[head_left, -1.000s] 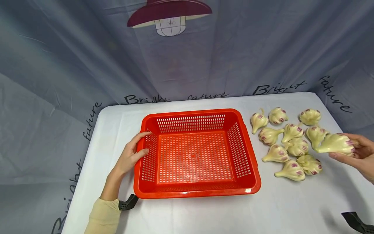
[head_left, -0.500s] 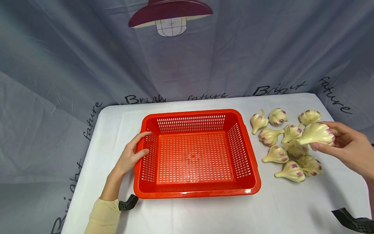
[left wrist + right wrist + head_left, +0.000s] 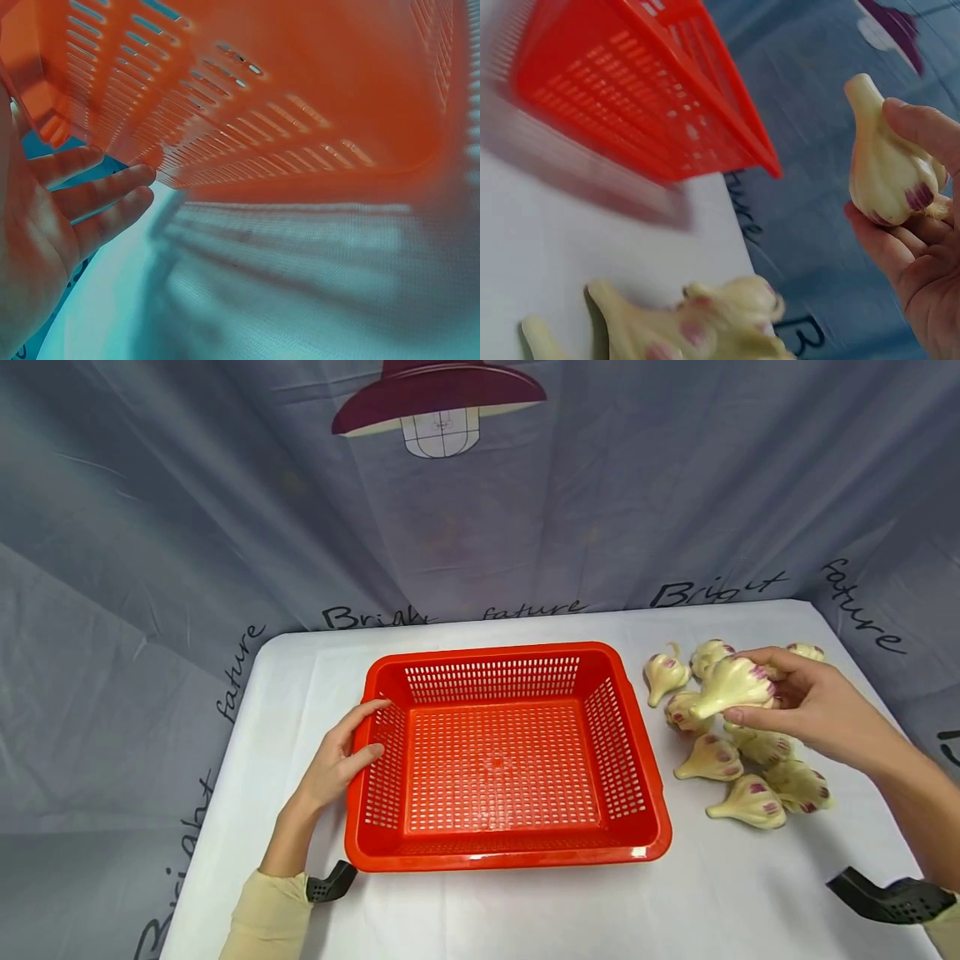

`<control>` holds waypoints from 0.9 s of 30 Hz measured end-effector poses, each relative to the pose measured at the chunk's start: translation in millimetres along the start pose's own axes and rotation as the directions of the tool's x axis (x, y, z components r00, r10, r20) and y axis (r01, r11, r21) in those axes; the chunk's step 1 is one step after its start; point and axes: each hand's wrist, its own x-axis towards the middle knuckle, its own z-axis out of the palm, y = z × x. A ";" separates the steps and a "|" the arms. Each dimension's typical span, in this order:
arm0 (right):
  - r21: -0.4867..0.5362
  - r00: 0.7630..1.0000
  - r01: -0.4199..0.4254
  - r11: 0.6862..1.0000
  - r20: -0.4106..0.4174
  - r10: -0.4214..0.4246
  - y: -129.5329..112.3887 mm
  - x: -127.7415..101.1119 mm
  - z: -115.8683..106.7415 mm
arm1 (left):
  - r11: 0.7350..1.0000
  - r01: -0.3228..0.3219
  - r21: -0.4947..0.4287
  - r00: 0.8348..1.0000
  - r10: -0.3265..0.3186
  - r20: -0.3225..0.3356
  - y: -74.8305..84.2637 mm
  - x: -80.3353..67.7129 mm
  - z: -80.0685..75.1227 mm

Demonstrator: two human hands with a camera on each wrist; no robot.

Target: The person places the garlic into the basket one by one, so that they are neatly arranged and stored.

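Note:
A red plastic basket (image 3: 508, 860) with slotted walls stands on the white table, with nothing in it. My left hand (image 3: 332, 762) holds its left rim, thumb and a finger over the edge. In the left wrist view the other fingers (image 3: 112, 191) lie against the outside of the wall. My right hand (image 3: 825, 706) grips a garlic bulb (image 3: 729, 687), pale with purple patches, stem pointing left. In the right wrist view the thumb (image 3: 922, 131) presses its side and the fingers support its base. It hangs above the other garlic, partly hiding several bulbs.
Several garlic bulbs (image 3: 750, 802) lie on the table (image 3: 555, 910) right of the basket. A grey curtain (image 3: 622, 485) with a printed lamp rises behind the table. Black wrist devices sit at my left wrist (image 3: 332, 883) and right wrist (image 3: 892, 897).
My right hand has carried the garlic bulb left from the table's right side, over the other bulbs toward the basket. The left hand and basket have stayed in place.

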 end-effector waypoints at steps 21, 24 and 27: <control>0.088 0.940 0.059 0.994 0.332 -0.085 -63.4 76.2 47.7 | 0.999 0.023 -0.032 1.000 -0.023 0.006 -0.9 0.4 2.7; 0.134 0.918 0.082 0.988 0.377 -0.127 -68.6 88.2 60.5 | 0.999 0.026 -0.032 1.000 -0.026 0.000 -0.4 0.2 2.6; 0.171 0.889 0.102 0.980 0.426 -0.167 -74.4 101.2 76.1 | 0.999 0.028 -0.029 1.000 -0.028 -0.005 -1.2 -0.2 2.8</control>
